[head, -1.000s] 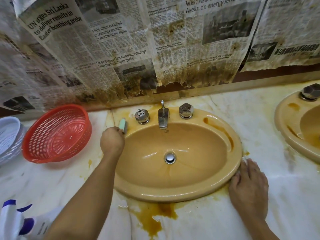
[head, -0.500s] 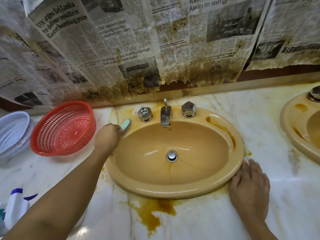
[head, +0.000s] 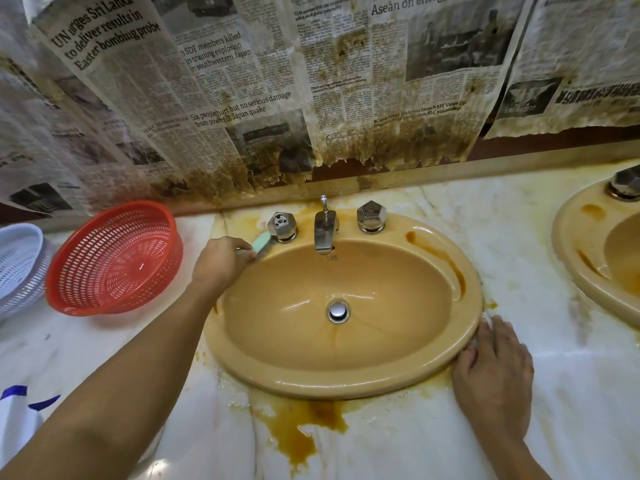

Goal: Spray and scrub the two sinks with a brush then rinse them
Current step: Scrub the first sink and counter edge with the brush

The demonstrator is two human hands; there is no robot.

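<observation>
- The left hand [head: 221, 263] curls around a small green brush [head: 262, 242] and presses it on the rim of the sink [head: 346, 382] at ten o'clock, just beside the left tap knob [head: 282, 226].
- The brush looks light, with a stiff plastic body. It is probably slick when wet, so a full wrap around its back suits it better than a fingertip pinch. Its bristles are hidden.
- The right hand [head: 495, 379] lies flat with straight fingers on the counter [head: 571, 393] at four o'clock, touching the rim.
- The bowl holds only a wet sheen, faint brown streaks and the drain plug [head: 338, 311] at its centre.
- The red basket [head: 114, 258] at nine o'clock shows only its own mesh. The white basket [head: 17, 261] beyond it is cut off, so its contents are unclear.
- A second sink [head: 568, 244] sits at three o'clock and a spray bottle [head: 14, 420] at eight o'clock.
</observation>
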